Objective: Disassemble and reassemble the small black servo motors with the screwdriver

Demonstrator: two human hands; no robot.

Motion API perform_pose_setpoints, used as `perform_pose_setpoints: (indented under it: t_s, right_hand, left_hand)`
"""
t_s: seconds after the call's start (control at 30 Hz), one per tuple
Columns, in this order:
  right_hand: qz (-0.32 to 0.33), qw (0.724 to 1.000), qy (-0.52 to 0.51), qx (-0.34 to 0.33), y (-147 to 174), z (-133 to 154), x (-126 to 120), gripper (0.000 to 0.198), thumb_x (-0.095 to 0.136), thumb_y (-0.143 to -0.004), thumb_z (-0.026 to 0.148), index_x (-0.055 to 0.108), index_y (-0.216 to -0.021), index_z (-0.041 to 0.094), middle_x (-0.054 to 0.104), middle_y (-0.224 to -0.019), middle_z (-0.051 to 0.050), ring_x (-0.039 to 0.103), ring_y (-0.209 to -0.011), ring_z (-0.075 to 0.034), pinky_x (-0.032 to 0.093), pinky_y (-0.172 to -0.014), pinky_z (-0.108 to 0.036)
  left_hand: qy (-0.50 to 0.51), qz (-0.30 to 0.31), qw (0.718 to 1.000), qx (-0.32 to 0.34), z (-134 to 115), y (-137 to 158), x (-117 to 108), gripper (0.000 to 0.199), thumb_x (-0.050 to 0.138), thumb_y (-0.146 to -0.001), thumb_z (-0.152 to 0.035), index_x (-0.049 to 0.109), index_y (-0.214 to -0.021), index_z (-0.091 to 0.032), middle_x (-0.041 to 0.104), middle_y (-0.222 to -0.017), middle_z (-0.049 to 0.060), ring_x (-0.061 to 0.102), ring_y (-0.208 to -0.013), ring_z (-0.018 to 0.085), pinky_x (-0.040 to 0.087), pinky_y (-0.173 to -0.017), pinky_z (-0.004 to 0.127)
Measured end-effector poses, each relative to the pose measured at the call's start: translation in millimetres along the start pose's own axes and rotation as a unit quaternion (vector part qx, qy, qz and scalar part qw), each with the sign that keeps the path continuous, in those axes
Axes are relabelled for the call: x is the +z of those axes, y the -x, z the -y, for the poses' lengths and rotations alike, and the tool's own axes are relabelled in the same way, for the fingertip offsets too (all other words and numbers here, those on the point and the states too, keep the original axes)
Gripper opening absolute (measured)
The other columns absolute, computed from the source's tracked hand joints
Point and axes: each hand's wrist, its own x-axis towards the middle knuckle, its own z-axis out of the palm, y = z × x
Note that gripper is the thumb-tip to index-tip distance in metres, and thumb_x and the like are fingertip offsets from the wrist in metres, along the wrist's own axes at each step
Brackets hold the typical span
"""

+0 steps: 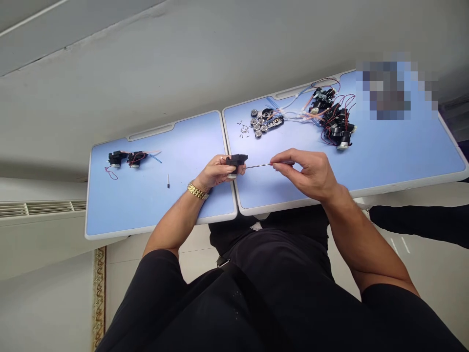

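A black motor module [237,160] is gripped by the left hand [217,171] over the counter [264,190], a slim screwdriver [259,165] pinched in the right hand [311,171], pointed at it, contact unclear; screw work seems in hand, steady alignment probably called for next.

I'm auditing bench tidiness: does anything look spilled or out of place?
Small silvery screw-like pieces lie scattered on the right blue tabletop, beside the round silvery metal parts, in no tray, so they could look spilled.
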Motion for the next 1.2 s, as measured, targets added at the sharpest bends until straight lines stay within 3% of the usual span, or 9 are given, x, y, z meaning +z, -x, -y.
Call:
perform_pose_setpoints:
  t_s: [0.1,0.27,0.33,0.47,0.73,0.9,1.03,1.2]
  right_hand:
    - [0.024,1.0,0.005,0.003,-3.0,-1.0,-1.4,0.011,0.074,-0.101,0.034,0.084,-0.1,0.028,0.086,-0.097,0.0,0.074,-0.079,-0.018,0.057,-0.072,-0.03]
    - [0.07,0.993,-0.081,0.051,-11.7,-8.4,2.7,0.017,0.072,-0.101,0.04,0.08,-0.1,0.025,0.085,-0.102,-0.002,0.077,-0.088,-0.019,0.06,-0.087,-0.033]
    - [0.067,0.988,-0.121,0.069,-15.2,-14.8,4.6,0.021,0.073,-0.1,0.043,0.079,-0.102,0.023,0.084,-0.096,-0.002,0.077,-0.087,-0.018,0.059,-0.085,-0.032]
    - [0.059,0.982,-0.149,0.104,-20.3,-23.0,8.6,0.023,0.075,-0.097,0.043,0.078,-0.103,0.022,0.081,-0.089,-0.001,0.075,-0.082,-0.016,0.059,-0.082,-0.031]
    - [0.033,0.984,-0.121,0.13,-4.1,-32.9,15.2,0.024,0.082,-0.089,0.045,0.082,-0.097,0.022,0.084,-0.091,-0.002,0.078,-0.08,-0.018,0.063,-0.079,-0.033]
    - [0.008,0.984,-0.083,0.157,5.9,-52.0,17.7,0.025,0.087,-0.09,0.046,0.086,-0.102,0.025,0.083,-0.084,-0.004,0.078,-0.075,-0.022,0.061,-0.062,-0.033]
    - [-0.011,0.981,-0.08,0.175,11.5,-58.3,18.6,0.024,0.089,-0.087,0.049,0.086,-0.099,0.028,0.084,-0.086,-0.007,0.079,-0.076,-0.026,0.063,-0.063,-0.039]
    - [-0.018,0.976,-0.092,0.196,15.8,-67.6,19.8,0.024,0.091,-0.086,0.048,0.087,-0.1,0.029,0.083,-0.083,-0.005,0.076,-0.072,-0.023,0.062,-0.066,-0.036]
  left_hand:
    - [-0.02,-0.03,0.999,-0.02,-3.0,1.7,2.3,0.055,0.097,-0.064,-0.048,0.084,-0.096,-0.006,0.074,-0.081,0.012,0.048,-0.053,0.008,0.03,-0.044,0.022]
    - [-0.06,-0.102,0.992,-0.047,-16.0,3.0,6.1,0.049,0.101,-0.062,-0.042,0.089,-0.099,-0.013,0.078,-0.086,0.013,0.066,-0.073,0.02,0.049,-0.054,0.024]
    - [-0.066,-0.107,0.991,-0.041,-19.8,2.9,5.0,0.047,0.102,-0.06,-0.044,0.09,-0.096,-0.016,0.08,-0.089,0.013,0.067,-0.076,0.021,0.051,-0.057,0.024]
    - [-0.075,-0.096,0.992,-0.043,-20.9,1.4,1.6,0.047,0.102,-0.061,-0.044,0.09,-0.098,-0.017,0.081,-0.093,0.014,0.069,-0.077,0.023,0.054,-0.059,0.027]
    - [-0.136,-0.016,0.991,0.011,-9.0,2.4,12.0,0.044,0.094,-0.075,-0.05,0.079,-0.087,-0.011,0.062,-0.063,0.001,0.042,-0.047,0.008,0.032,-0.048,0.024]
    - [-0.184,0.034,0.982,0.025,0.8,-1.4,8.2,0.044,0.088,-0.083,-0.055,0.07,-0.078,-0.015,0.055,-0.061,-0.002,0.043,-0.051,0.009,0.034,-0.054,0.026]
    - [-0.196,0.027,0.979,0.047,11.1,-5.5,8.7,0.043,0.088,-0.081,-0.055,0.068,-0.078,-0.016,0.061,-0.067,0.001,0.049,-0.058,0.012,0.033,-0.059,0.03]
    - [-0.234,0.031,0.97,0.062,18.2,-8.5,13.5,0.047,0.085,-0.082,-0.061,0.068,-0.079,-0.017,0.065,-0.071,0.002,0.057,-0.068,0.017,0.037,-0.067,0.033]
